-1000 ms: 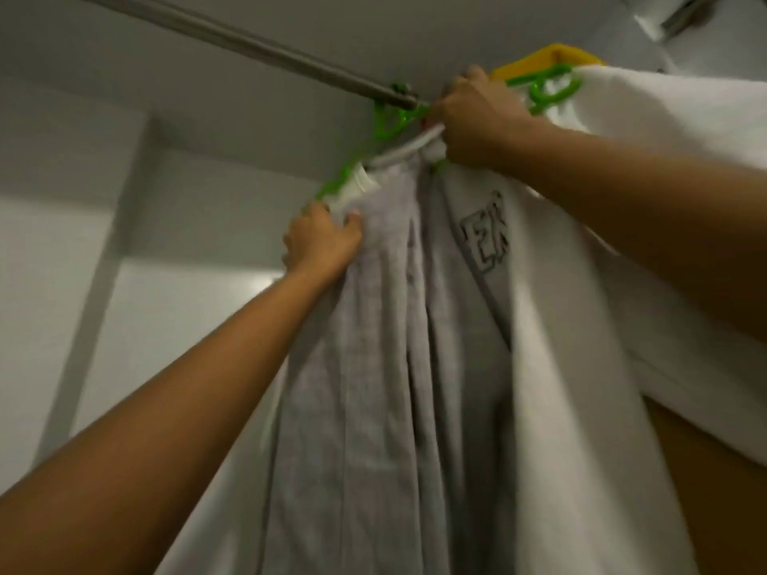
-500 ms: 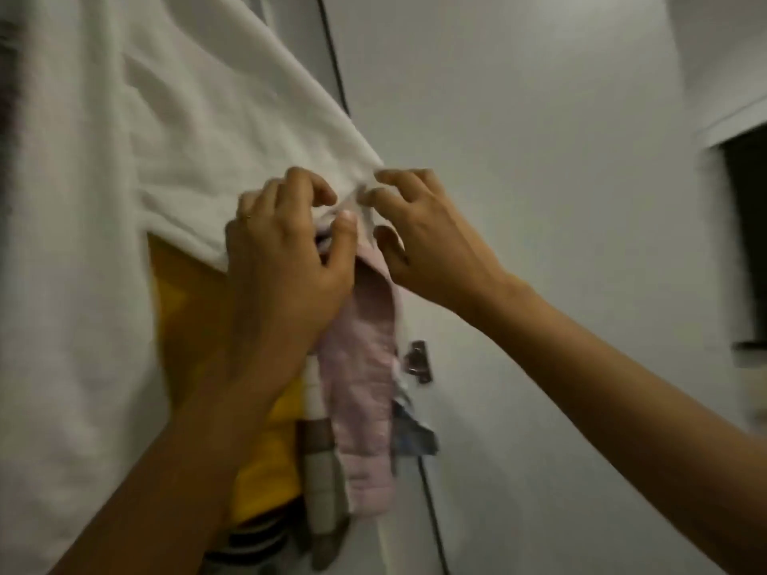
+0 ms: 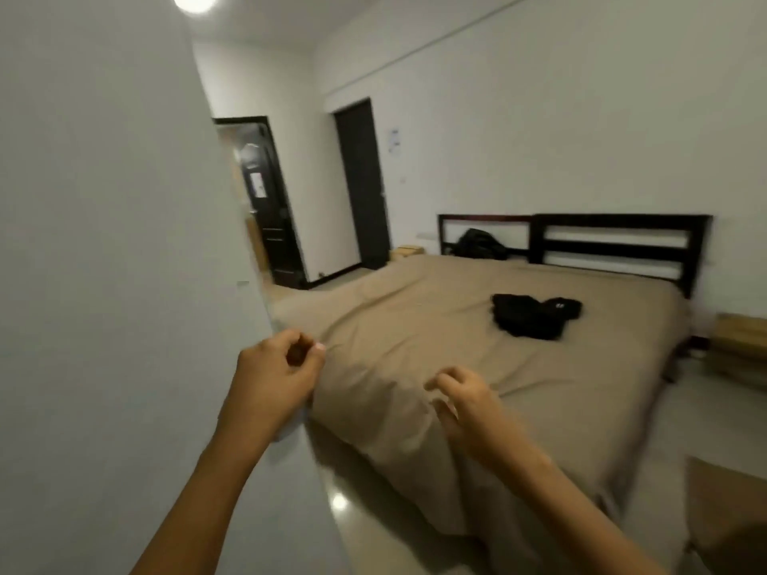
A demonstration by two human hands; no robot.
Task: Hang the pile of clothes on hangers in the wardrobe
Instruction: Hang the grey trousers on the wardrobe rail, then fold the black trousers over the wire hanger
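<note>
The left hand was curled up, the right hand loose, both empty, probably ready to grab the black clothes well ahead of them.

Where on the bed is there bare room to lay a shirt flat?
The tan bed cover is bare from the near foot edge up to the black clothes, and along its left side toward the dark bag. A narrower strip runs between the clothes and the headboard. Only the clothes crowd it.
</note>
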